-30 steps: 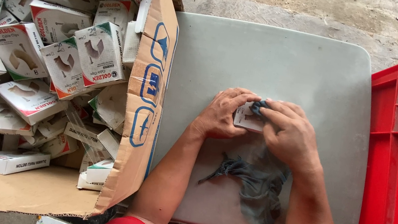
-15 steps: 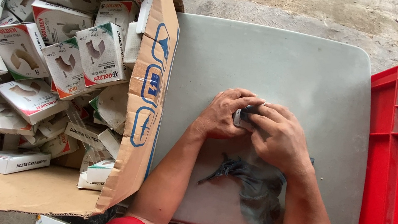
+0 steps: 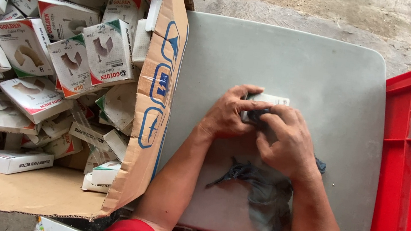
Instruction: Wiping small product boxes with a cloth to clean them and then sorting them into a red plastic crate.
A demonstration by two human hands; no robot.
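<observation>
Both hands have stayed at table centre: left hand point(image 3: 227, 117) and right hand point(image 3: 286, 141) remain closed on the small white box point(image 3: 268, 103), now more exposed at its far edge.

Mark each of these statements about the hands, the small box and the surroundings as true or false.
1. Both hands, left hand and right hand, are on the small white box. True.
2. The box lies inside the red crate. False: it is on the grey table.
3. The cardboard carton of boxes stands on the person's left. True.
4. A dark cloth lies on the table under the right forearm. True.
5. The carton is empty. False: it holds many small white boxes.
</observation>
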